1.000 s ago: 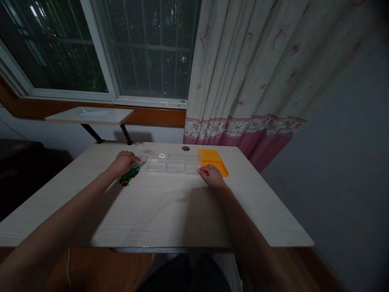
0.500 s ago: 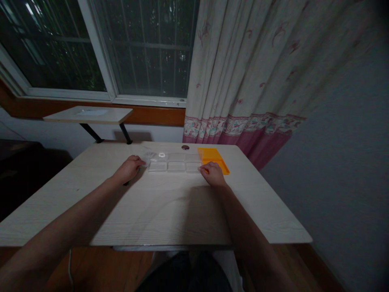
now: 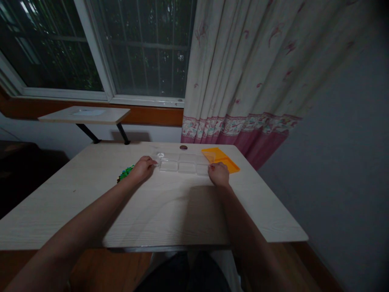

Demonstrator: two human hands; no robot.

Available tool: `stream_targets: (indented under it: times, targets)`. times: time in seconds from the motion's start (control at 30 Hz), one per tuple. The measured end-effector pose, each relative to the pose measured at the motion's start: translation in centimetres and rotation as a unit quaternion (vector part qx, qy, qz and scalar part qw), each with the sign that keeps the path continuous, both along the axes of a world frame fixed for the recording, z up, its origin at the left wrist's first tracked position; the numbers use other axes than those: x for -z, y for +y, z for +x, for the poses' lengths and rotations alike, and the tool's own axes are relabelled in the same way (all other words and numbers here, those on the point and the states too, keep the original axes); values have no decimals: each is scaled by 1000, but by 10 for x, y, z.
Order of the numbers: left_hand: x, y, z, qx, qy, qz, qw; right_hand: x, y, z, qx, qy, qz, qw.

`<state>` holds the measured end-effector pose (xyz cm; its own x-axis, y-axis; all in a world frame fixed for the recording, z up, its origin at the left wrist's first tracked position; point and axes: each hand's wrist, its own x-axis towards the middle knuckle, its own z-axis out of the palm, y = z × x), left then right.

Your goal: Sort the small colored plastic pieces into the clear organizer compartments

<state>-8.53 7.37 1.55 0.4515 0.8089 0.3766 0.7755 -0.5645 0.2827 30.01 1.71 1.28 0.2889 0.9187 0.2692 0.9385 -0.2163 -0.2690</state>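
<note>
A clear plastic tray (image 3: 182, 166) with several shallow compartments lies at the far middle of the pale wooden table (image 3: 152, 211). My left hand (image 3: 142, 167) rests at its left end, fingers curled against the edge. My right hand (image 3: 219, 173) grips its right end, fingers closed. An orange lid (image 3: 221, 159) lies just beyond my right hand, turned at an angle. A small heap of green and dark pieces (image 3: 124, 173) sits on the table to the left of my left hand.
A small dark round thing (image 3: 183, 147) lies near the table's far edge. A low shelf (image 3: 85, 114) juts from the wall under the window. A patterned curtain (image 3: 243, 81) hangs behind the table on the right.
The clear tray has slid to the right with both hands on its ends. The orange lid has been pushed right and turned. The green pieces, covered half a second ago, show again.
</note>
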Motion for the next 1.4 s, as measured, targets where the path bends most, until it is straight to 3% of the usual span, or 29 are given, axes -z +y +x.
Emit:
stream_targets:
  times: [0.27,0.5,1.07,1.27,1.4]
  targets:
    - [-2,-12,-11,-6,0,-5,1000,4,2,0,-1,-8,4,1000]
    - [-5,-23,-4,5,-8,-35,999,6,1,0,-6,-7,24,1000]
    - [6,-11,-11,56,-3,-36,998,9,6,1,-34,0,5,999]
    - [0,-36,18,-16,-41,86,995,0,3,-3,-10,-2,4,1000]
    - [5,-56,50,-35,18,93,995,-9,-4,-3,25,-6,5,1000]
